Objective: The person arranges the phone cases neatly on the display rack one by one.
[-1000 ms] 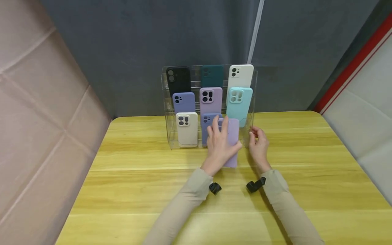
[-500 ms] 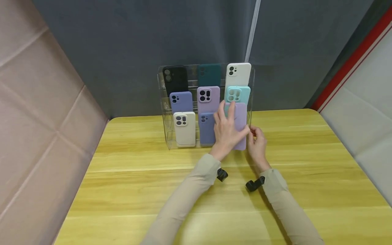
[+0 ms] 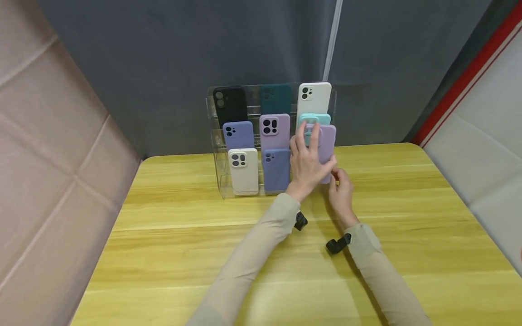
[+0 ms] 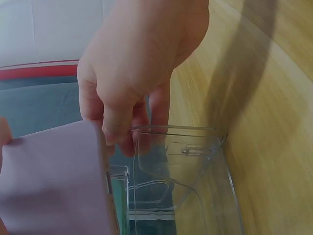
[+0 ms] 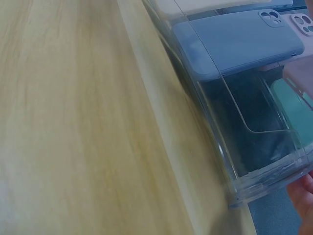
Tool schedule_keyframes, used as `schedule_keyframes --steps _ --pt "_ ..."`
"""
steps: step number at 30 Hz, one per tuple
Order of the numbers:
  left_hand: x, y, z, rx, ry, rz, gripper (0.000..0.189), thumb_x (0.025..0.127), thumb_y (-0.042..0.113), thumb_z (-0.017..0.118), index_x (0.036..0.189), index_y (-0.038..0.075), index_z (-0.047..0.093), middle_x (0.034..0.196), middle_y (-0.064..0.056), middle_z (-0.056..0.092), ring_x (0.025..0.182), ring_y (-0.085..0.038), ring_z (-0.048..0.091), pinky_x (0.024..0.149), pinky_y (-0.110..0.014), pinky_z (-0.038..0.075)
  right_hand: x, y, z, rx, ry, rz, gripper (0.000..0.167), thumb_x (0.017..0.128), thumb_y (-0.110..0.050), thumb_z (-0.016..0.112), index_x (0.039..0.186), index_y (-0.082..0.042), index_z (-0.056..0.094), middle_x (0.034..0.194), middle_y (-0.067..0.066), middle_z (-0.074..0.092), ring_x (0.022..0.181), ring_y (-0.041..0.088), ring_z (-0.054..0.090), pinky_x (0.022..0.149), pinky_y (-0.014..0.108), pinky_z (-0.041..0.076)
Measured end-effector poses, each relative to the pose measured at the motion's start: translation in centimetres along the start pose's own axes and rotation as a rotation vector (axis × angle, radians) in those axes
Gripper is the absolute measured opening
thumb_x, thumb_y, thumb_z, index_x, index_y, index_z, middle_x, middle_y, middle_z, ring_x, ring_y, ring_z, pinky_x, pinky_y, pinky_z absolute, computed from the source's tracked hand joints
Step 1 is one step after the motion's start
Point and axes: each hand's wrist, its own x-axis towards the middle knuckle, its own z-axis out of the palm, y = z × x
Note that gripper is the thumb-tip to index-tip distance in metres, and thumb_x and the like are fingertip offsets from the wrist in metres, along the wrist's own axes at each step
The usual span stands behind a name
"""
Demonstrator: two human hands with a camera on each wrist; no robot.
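My left hand (image 3: 306,168) holds a light purple phone case (image 3: 327,144) by its edges, fingers at the top left and thumb on the right. The case is in front of the lower right part of a clear acrylic stand (image 5: 271,172) and partly covers a turquoise phone case (image 3: 323,118). In the left wrist view the purple case's flat face shows close up. At the stand's right side is my right hand (image 3: 342,199), its fingers gripping the clear side edge (image 4: 176,129). A blue-violet phone case (image 3: 278,174) stands left of my left hand.
Other phone cases fill the tiers: black (image 3: 231,106), dark green (image 3: 277,100), white (image 3: 316,102), periwinkle (image 3: 240,134), lilac (image 3: 281,136) and cream (image 3: 246,179). A grey curtain (image 3: 171,81) hangs behind. The wooden table (image 3: 171,253) extends in front and to both sides.
My left hand has carried the purple case up and to the right, from in front of the blue-violet case to in front of the turquoise one. The right hand stays at the stand's side.
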Motion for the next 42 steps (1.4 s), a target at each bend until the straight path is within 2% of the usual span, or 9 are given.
schedule_keyframes --steps 3,6,10,15,20,30,42 --pt "0.1 -0.1 0.3 0.024 0.010 0.007 0.084 0.069 0.038 0.071 0.140 0.009 0.038 0.143 -0.019 0.029 0.108 -0.031 0.042 0.076 -0.031 0.049 0.0 0.1 0.0 0.014 -0.015 0.008 0.017 0.092 0.006 0.049 0.105 0.011 0.058 0.101 0.026 0.059 0.091 0.035 0.056 0.076 0.040 0.046" --pt "0.0 -0.2 0.6 0.038 0.020 0.017 0.082 0.069 0.038 0.070 0.140 0.009 0.038 0.143 -0.019 0.029 0.110 -0.030 0.041 0.079 -0.031 0.049 -0.1 0.2 0.0 0.021 -0.021 0.007 0.017 0.092 0.006 0.050 0.105 0.011 0.059 0.100 0.026 0.059 0.090 0.032 0.056 0.074 0.029 0.044" --pt "-0.2 -0.4 1.1 0.046 0.040 0.032 0.082 0.071 0.038 0.069 0.140 0.010 0.035 0.143 -0.020 0.029 0.112 -0.031 0.041 0.082 -0.031 0.048 -0.1 0.3 -0.1 0.033 -0.027 0.015 0.018 0.092 0.004 0.051 0.107 0.010 0.060 0.100 0.024 0.059 0.090 0.029 0.055 0.073 0.021 0.040" --pt "-0.7 -0.6 1.5 0.075 0.064 0.054 0.079 0.072 0.038 0.068 0.139 0.010 0.037 0.142 -0.021 0.030 0.111 -0.032 0.042 0.088 -0.035 0.045 -0.1 0.3 -0.2 0.048 -0.043 0.044 0.020 0.094 0.000 0.051 0.109 0.006 0.061 0.102 0.022 0.059 0.091 0.024 0.055 0.071 0.018 0.041" --pt "-1.5 -0.8 2.1 0.111 0.061 0.066 0.077 0.074 0.039 0.067 0.139 0.010 0.037 0.143 -0.020 0.028 0.111 -0.032 0.041 0.092 -0.037 0.043 -0.1 0.3 -0.3 0.028 -0.028 0.027 0.018 0.092 0.001 0.052 0.107 0.007 0.062 0.100 0.022 0.059 0.090 0.026 0.056 0.069 0.015 0.040" --pt "-2.7 -0.8 2.7 0.122 0.030 0.012 0.077 0.072 0.039 0.068 0.138 0.015 0.037 0.143 -0.020 0.029 0.110 -0.031 0.043 0.090 -0.036 0.044 -0.4 0.6 -0.2 0.031 -0.020 0.001 0.018 0.093 0.001 0.052 0.106 0.007 0.062 0.100 0.023 0.060 0.089 0.027 0.055 0.072 0.019 0.041" --pt "-4.5 -0.8 3.4 0.145 -0.046 -0.060 0.079 0.071 0.038 0.069 0.140 0.021 0.036 0.143 -0.019 0.028 0.109 -0.031 0.044 0.080 -0.037 0.047 -0.5 0.8 -0.3 0.094 -0.039 0.057 0.024 0.094 -0.004 0.052 0.115 0.003 0.062 0.108 0.019 0.060 0.089 0.013 0.051 0.069 0.013 0.042"
